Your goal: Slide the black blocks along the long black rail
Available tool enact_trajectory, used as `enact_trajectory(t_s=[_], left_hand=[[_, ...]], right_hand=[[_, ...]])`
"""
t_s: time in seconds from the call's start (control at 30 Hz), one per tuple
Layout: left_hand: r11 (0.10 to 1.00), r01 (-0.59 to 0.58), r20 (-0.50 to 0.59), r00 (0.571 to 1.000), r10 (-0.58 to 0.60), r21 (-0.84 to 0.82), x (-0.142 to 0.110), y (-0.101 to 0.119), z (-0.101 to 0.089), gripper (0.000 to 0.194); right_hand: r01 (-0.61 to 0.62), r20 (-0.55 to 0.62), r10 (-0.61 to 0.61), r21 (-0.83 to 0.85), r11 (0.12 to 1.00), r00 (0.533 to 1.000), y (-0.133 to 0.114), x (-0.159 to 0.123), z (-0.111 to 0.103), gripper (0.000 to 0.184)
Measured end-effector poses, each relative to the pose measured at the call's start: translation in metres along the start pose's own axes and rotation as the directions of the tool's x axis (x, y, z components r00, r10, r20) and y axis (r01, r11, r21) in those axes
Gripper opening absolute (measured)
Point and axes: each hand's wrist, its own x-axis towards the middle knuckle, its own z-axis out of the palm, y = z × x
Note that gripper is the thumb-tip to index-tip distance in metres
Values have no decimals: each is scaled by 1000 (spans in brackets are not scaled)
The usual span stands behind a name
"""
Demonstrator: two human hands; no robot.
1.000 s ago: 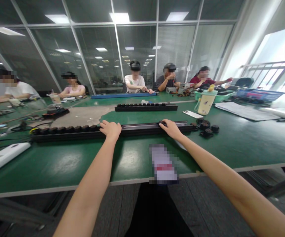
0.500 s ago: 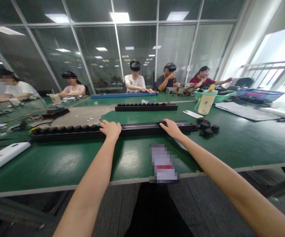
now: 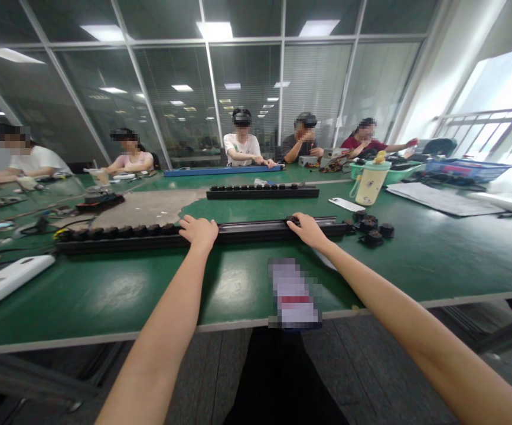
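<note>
A long black rail [image 3: 251,231] lies across the green table, with a row of black knob-like pieces [image 3: 125,231] along its left part. My left hand [image 3: 199,233] rests on the rail at the right end of that row, its fingers spread over the top. Farther right, my right hand [image 3: 309,231] has its fingers closed around a small black piece [image 3: 293,220] at the rail's top groove. The fingers partly hide that piece. Beside the rail's right end lie several loose black pieces [image 3: 373,237].
A phone [image 3: 294,295] lies near the front edge, a white device [image 3: 10,283] at left. Behind stand a second black rail [image 3: 262,193], a white phone [image 3: 346,204], a yellow cup [image 3: 372,184] and papers [image 3: 446,199]. Several people sit across the table; one touches a blue bar [image 3: 222,171].
</note>
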Motion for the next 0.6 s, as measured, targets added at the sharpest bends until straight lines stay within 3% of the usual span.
enact_trajectory(t_s=[0.6], left_hand=[[1000, 9, 5, 1000, -9, 6, 3, -1, 4, 58]], right_hand=[[-10, 3, 10, -6, 1000, 1000, -1, -1, -7, 28]])
